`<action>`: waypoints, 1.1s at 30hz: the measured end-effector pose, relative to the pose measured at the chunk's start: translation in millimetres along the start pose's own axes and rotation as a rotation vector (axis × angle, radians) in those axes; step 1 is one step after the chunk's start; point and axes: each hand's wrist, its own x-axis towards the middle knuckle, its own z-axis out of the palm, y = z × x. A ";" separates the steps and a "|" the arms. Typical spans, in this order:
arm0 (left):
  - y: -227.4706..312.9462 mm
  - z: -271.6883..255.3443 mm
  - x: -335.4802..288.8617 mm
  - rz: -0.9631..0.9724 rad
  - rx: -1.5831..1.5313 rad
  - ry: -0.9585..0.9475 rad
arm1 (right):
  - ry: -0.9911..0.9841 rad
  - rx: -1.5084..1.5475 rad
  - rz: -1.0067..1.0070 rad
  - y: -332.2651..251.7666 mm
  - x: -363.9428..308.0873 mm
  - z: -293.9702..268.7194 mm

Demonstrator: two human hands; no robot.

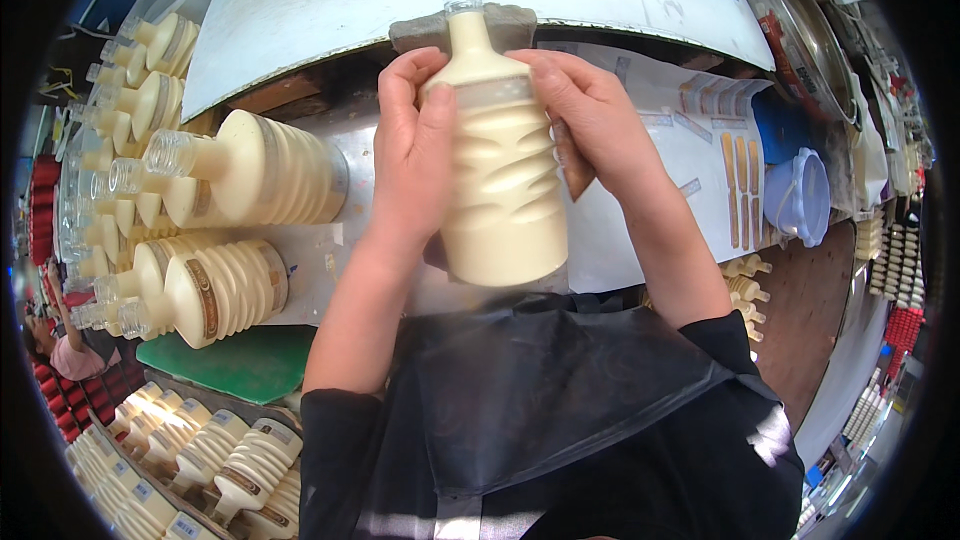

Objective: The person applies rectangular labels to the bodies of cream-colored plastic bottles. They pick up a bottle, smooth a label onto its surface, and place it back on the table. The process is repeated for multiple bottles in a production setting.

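Note:
Centred before me is a cream-coloured bottle [505, 200] with a spiral-ribbed body and a clear threaded glass mouth, its neck pointing away from me. My left hand [410, 140] grips its left shoulder, thumb on the front. On the right shoulder lie the fingers of my right hand [590, 105], near a pale translucent band [495, 92] across the bottle's upper body. A brown, pointed flat piece [572, 160] sticks out below my right palm; its kind is unclear. Behind the bottle's neck is a grey block or pad [420, 33], partly covered.
Similar cream bottles [265, 170] lie stacked on the left, and more bottles [250, 460] fill a crate at lower left. On the right, a white sheet [625, 220] carries label strips [730, 100] and tan strips [742, 180]. A lilac bucket [800, 198] hangs beyond it.

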 end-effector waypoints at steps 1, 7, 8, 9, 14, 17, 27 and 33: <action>0.3 1.4 1.4 -0.029 0.081 -0.006 | 0.025 -0.001 -0.035 2.7 1.2 3.2; 0.5 7.7 5.0 -0.026 0.263 0.000 | 0.042 0.041 -0.029 15.1 2.8 6.4; 0.6 7.7 4.9 -0.027 0.259 -0.002 | 0.046 0.060 -0.051 15.4 2.8 6.2; 0.7 7.7 4.9 -0.028 0.254 -0.004 | 0.043 0.052 -0.035 15.1 2.5 5.9; 1.2 7.9 5.1 -0.013 0.255 -0.007 | 0.016 0.042 -0.030 12.6 2.2 3.2; 1.4 8.4 5.0 -0.015 0.252 -0.003 | 0.005 0.164 0.007 13.4 2.7 0.2; -2.6 7.4 6.0 -0.016 0.276 0.009 | -0.003 0.056 -0.010 12.7 2.0 3.4; -2.3 8.0 5.8 -0.004 0.284 0.011 | 0.021 -0.017 -0.050 16.8 4.0 4.4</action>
